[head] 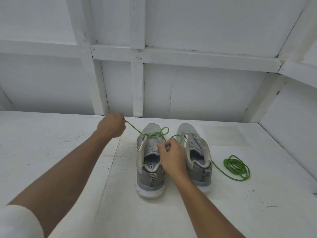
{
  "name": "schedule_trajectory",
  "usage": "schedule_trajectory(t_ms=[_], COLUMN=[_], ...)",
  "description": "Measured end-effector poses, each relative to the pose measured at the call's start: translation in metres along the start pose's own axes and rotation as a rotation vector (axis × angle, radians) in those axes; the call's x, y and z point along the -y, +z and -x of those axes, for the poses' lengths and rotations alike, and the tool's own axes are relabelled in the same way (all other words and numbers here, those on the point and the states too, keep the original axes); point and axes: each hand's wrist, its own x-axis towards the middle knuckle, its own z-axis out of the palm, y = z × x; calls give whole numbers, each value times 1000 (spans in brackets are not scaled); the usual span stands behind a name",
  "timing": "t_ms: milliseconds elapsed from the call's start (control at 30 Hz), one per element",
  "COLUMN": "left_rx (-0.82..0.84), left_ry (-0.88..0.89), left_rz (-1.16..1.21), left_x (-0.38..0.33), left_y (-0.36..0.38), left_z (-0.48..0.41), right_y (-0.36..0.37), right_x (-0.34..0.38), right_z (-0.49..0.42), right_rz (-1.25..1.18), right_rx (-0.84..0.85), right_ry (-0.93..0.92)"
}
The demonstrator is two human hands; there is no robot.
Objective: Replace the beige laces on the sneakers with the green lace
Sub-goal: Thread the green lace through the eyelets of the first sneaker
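Tension — my left hand [111,125] fists thin green cord lace [135,128] taut; right hand [171,155] pinches its other run at grey mesh sneaker [151,170] eyelet — likely ready to thread.

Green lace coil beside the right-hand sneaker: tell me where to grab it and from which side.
Pinch the bunched strands at the outer edge of the green lace coil, coming from above and from the right. It lies flat on the white surface; the sneaker stands close on its left, and a strand trails that way.
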Motion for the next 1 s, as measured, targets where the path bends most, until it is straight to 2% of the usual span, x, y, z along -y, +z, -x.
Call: schedule_trajectory(t_ms=[300,433,733,1000], left_rx=[-180,-238,-251,-222], left_ry=[-69,-114,-263,-457], left_rz=[84,221,473,792], left_x=[19,20,15,14], left_y=[-23,-31,-52,-69], left_z=[-9,-16,-24,-26], right_y=[-1,-1,-2,-1], right_x=[0,-1,-4,-3], right_z=[1,0,-1,-2], right_rz=[-15,-15,5,60], right_rx=[-5,-11,-33,-77], right_ry=[-8,-2,-29,-51])
